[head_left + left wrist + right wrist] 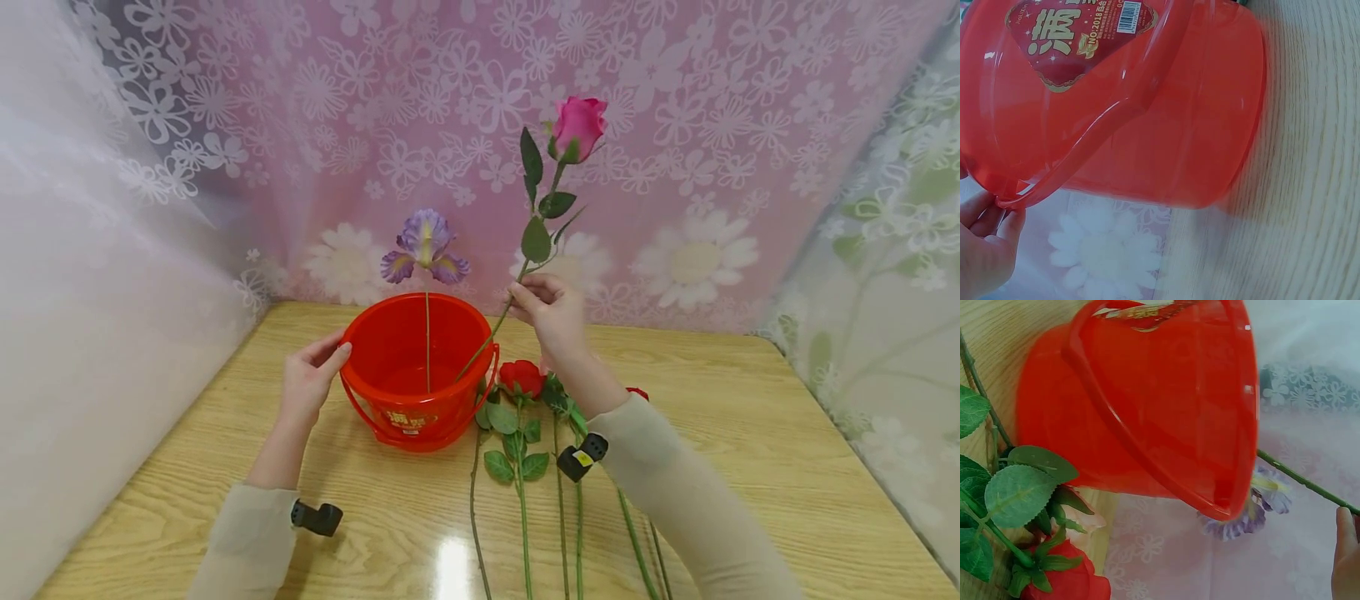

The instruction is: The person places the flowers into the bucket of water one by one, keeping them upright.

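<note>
A red plastic bucket [416,417] stands upright on the wooden table, its handle hanging down at the front. My left hand [311,375] grips the bucket's left rim, thumb on the outside near the handle joint, as the left wrist view also shows. Between thumb and fingers, my right hand [551,312] pinches the stem of a pink rose [579,129]. The rose leans up to the right, and its lower stem reaches down inside the bucket. A purple iris [425,246] stands in the bucket, its thin stem rising from the inside.
To the right of the bucket, a red rose [521,379] and several other flower stems lie on the table [750,467], partly under my right forearm. A pink floral curtain [450,108] hangs behind the table, with pale sheets at both sides.
</note>
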A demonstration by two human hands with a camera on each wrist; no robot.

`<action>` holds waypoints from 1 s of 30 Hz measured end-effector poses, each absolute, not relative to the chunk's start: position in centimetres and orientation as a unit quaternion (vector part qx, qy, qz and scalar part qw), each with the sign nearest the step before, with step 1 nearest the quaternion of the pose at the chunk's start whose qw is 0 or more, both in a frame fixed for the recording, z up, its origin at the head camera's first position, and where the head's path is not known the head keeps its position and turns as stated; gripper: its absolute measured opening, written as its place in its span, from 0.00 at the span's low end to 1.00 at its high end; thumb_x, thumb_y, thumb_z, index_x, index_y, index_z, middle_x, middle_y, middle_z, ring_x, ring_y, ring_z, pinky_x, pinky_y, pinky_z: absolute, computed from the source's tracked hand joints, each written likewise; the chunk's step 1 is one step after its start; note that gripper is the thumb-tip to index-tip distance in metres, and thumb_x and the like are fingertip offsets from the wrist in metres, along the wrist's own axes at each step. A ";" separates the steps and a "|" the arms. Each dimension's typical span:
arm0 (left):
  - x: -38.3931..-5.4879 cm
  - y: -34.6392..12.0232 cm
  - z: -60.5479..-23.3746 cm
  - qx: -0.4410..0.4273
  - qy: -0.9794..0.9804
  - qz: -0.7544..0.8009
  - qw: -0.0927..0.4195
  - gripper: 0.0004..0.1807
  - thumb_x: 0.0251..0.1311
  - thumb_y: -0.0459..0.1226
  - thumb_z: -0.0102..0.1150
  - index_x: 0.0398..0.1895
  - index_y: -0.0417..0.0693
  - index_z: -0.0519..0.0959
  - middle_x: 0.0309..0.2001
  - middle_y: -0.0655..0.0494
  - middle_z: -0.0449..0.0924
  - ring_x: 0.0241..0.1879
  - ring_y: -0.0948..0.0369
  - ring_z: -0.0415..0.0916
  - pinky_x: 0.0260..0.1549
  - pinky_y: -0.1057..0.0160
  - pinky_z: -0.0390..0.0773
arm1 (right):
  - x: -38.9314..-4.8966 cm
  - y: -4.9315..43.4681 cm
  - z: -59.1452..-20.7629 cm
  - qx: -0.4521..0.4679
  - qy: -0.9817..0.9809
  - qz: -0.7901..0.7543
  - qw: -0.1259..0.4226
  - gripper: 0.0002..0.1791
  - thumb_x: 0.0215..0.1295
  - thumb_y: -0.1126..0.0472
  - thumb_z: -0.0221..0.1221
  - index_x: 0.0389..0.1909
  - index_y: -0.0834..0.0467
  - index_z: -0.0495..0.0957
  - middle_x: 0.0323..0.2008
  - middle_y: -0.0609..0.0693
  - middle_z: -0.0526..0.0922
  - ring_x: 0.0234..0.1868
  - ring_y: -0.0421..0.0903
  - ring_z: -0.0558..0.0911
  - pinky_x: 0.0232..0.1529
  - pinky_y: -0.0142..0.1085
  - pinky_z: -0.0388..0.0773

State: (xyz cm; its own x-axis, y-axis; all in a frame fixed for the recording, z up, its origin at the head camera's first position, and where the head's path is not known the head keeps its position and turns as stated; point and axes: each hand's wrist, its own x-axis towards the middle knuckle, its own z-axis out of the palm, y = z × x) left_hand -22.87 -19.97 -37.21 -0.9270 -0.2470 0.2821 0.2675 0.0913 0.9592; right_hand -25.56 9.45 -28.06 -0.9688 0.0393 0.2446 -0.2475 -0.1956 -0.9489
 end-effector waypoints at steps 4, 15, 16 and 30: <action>-22.9 -20.0 -37.2 -0.010 -0.716 -0.670 0.195 0.20 0.54 0.34 0.59 0.49 0.31 0.74 0.43 0.49 0.77 0.36 0.69 0.76 0.35 0.72 0.75 | -25.8 8.8 -28.6 0.098 -0.648 0.751 0.086 0.12 0.57 0.70 0.56 0.40 0.74 0.72 0.32 0.58 0.77 0.30 0.41 0.80 0.42 0.43 0.75; -22.9 -19.9 -37.3 -0.011 -0.712 -0.673 0.199 0.20 0.54 0.34 0.59 0.49 0.31 0.74 0.42 0.51 0.77 0.36 0.68 0.76 0.35 0.72 0.76 | -26.5 7.4 -29.4 0.106 -0.673 0.728 0.072 0.11 0.56 0.71 0.57 0.38 0.74 0.73 0.35 0.67 0.76 0.30 0.47 0.80 0.39 0.41 0.77; -22.9 -19.9 -37.3 -0.012 -0.712 -0.673 0.200 0.20 0.54 0.34 0.59 0.49 0.31 0.74 0.42 0.50 0.77 0.35 0.68 0.76 0.35 0.72 0.76 | -26.5 7.3 -29.4 0.105 -0.676 0.726 0.071 0.11 0.56 0.71 0.57 0.38 0.74 0.74 0.35 0.67 0.76 0.31 0.50 0.80 0.39 0.43 0.77; -22.9 -20.0 -37.3 -0.010 -0.718 -0.668 0.192 0.20 0.55 0.34 0.58 0.50 0.32 0.74 0.48 0.38 0.73 0.35 0.69 0.75 0.35 0.73 0.75 | -27.1 6.4 -29.3 0.116 -0.705 0.698 0.055 0.11 0.57 0.69 0.57 0.40 0.70 0.75 0.32 0.60 0.79 0.37 0.57 0.79 0.36 0.35 0.78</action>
